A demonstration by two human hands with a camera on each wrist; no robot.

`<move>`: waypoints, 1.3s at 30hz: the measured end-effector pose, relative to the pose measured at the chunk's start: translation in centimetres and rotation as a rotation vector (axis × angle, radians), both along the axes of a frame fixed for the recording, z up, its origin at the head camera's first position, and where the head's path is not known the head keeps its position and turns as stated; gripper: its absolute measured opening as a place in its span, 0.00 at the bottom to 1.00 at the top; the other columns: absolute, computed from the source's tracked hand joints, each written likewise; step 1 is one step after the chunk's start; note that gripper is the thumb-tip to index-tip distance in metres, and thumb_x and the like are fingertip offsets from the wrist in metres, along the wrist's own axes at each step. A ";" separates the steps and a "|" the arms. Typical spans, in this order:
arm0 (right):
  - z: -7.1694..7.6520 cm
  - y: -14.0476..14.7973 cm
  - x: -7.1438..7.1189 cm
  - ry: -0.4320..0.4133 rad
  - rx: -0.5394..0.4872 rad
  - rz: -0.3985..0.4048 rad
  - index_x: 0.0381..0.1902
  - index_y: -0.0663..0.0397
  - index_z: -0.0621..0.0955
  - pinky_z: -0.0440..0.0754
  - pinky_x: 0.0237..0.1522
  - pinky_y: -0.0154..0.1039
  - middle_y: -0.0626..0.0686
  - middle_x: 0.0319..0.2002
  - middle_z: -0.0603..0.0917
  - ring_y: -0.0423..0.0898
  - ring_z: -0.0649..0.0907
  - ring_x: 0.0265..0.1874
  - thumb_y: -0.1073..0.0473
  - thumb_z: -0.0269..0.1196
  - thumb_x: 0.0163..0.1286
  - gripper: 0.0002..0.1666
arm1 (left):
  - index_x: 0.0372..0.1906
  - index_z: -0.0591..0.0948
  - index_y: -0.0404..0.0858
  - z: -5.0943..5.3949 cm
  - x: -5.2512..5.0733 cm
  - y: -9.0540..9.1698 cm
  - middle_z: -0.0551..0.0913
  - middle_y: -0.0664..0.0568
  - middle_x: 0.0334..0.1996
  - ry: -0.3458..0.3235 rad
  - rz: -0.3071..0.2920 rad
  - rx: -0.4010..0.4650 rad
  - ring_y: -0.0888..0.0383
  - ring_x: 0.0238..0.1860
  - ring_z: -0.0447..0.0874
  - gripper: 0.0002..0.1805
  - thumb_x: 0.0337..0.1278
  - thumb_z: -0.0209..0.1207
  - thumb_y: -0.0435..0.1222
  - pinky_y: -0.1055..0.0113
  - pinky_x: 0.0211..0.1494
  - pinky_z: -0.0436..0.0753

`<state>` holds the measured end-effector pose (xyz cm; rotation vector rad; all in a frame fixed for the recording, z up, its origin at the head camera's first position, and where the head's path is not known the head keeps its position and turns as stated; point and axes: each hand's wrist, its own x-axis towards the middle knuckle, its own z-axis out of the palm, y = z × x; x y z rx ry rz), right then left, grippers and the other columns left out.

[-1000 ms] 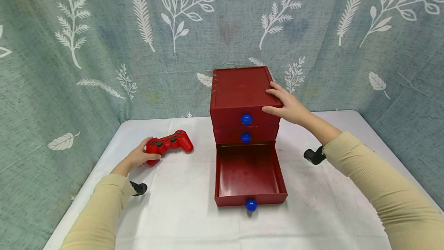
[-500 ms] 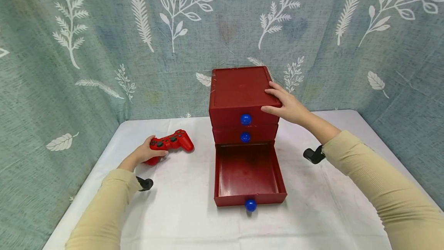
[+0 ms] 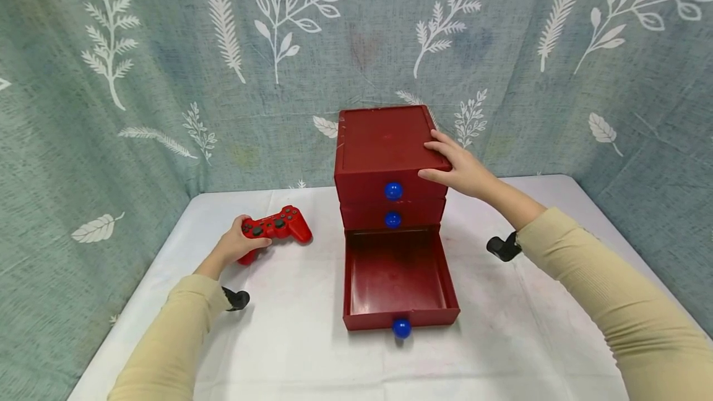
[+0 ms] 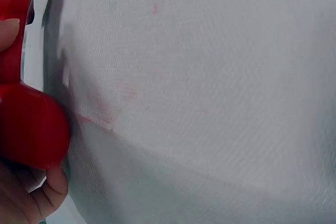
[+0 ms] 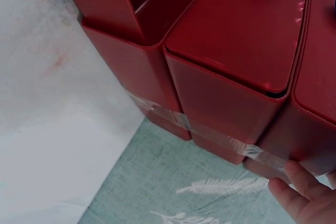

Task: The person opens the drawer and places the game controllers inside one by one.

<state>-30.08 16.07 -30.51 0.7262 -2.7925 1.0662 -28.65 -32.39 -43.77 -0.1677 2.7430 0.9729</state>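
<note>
On the left of the table in the head view, my left hand grips the near-left handle of a red game controller. The left wrist view shows a thumb and curled fingers about the controller's red handle. A dark red drawer cabinet with blue round knobs stands at the centre. Its bottom drawer is pulled out with nothing in it; the two upper drawers are closed. My right hand rests on the cabinet's top right edge, fingers spread and fairly straight. The right wrist view shows its fingertips beside the cabinet's side.
A white cloth covers the table. Behind and to the sides hangs a green curtain with white leaf prints. Clear tape runs along the cabinet's side. Black wrist-camera mounts stick out near both cuffs.
My left hand has shifted slightly right and its hold has closed in on the controller, which has barely moved. The right hand and the drawers look unchanged.
</note>
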 end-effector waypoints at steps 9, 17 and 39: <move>-0.1 0.1 0.0 -0.001 0.000 0.000 0.67 0.55 0.63 0.59 0.62 0.57 0.49 0.72 0.47 0.53 0.50 0.70 0.43 0.61 0.61 0.41 | 0.66 0.50 0.36 1.7 0.7 0.5 0.69 0.33 0.55 0.077 -0.015 -0.030 0.42 0.50 0.71 0.49 0.47 0.60 0.55 0.59 0.43 0.72; -0.2 0.2 0.0 0.012 0.004 -0.001 0.67 0.55 0.63 0.58 0.62 0.58 0.49 0.72 0.47 0.53 0.50 0.70 0.42 0.61 0.60 0.42 | 0.67 0.49 0.37 4.3 2.1 2.2 0.71 0.36 0.52 0.109 -0.036 -0.015 0.45 0.46 0.74 0.50 0.46 0.60 0.57 0.64 0.36 0.74; -0.1 0.0 0.1 0.018 0.014 -0.006 0.67 0.55 0.63 0.57 0.63 0.58 0.49 0.72 0.48 0.52 0.50 0.70 0.43 0.61 0.61 0.42 | 0.67 0.52 0.41 8.9 7.5 8.8 0.77 0.40 0.46 0.145 -0.124 0.026 0.52 0.36 0.77 0.50 0.42 0.66 0.52 0.65 0.33 0.75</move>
